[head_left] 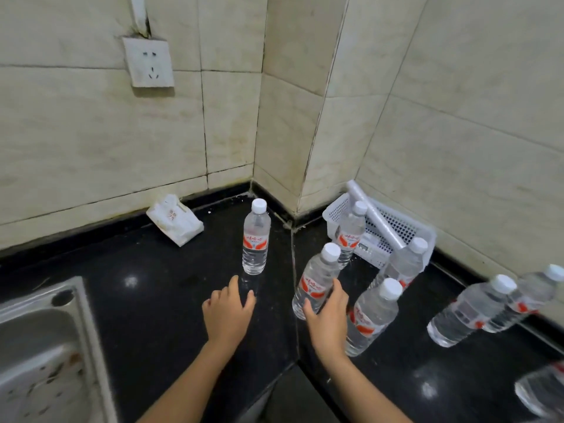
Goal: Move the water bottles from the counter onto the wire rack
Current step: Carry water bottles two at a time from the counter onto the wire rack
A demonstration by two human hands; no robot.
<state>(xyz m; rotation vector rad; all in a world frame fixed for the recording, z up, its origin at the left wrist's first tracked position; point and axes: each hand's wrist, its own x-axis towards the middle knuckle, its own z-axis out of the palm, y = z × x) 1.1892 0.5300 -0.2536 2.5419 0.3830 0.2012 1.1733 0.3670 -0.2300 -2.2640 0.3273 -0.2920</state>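
Note:
Several clear water bottles with white caps and red labels stand on the black counter [171, 300]. One bottle [256, 238] stands alone near the corner; my left hand [229, 312] hovers open just in front of it, not touching. My right hand [328, 315] is wrapped around the lower part of a second bottle [316, 283]. Right beside that hand stands another bottle [374, 315]. More bottles stand behind it [406, 264] [349, 232] and at the right [471, 309] [531, 296]. No wire rack is in view.
A white plastic basket [425, 236] holding a white roll [377, 219] sits against the right wall. A white tissue pack [175, 219] lies by the back wall. A steel sink [39, 346] is at the lower left. A wall socket [148, 62] is above the counter.

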